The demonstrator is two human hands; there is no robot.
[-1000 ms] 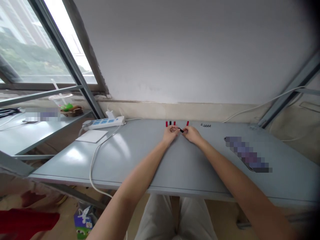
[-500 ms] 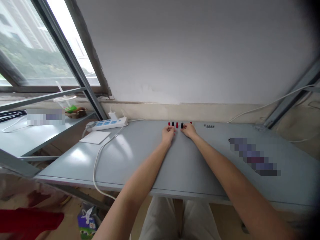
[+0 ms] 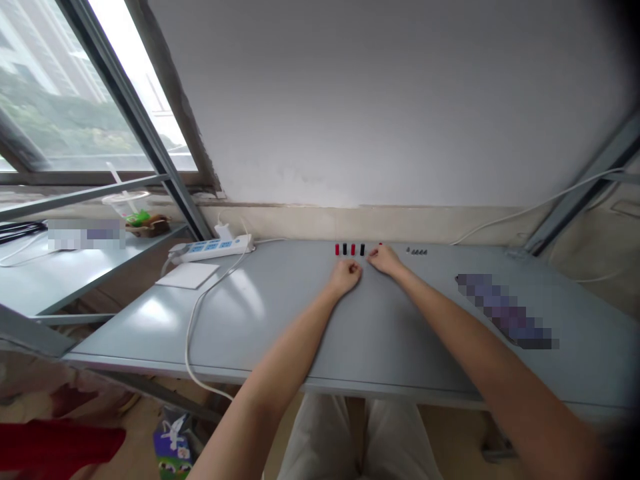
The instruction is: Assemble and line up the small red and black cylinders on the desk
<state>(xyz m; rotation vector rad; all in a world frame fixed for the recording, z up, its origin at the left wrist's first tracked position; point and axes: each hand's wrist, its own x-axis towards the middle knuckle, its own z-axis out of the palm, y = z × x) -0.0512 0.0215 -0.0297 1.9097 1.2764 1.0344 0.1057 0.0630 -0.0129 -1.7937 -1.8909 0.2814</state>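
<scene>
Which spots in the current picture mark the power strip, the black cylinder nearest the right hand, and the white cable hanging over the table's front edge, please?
Power strip [image 3: 213, 249]: head view, middle of its top.
Black cylinder [image 3: 363, 250]: head view, middle of its side.
White cable [image 3: 189, 333]: head view, the stretch just above the table's edge.

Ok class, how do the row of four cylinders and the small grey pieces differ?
The row of cylinders alternates red and black; the small pieces are all grey. The cylinders look taller, the pieces smaller. Both groups are on the desk, near its back edge.
</scene>
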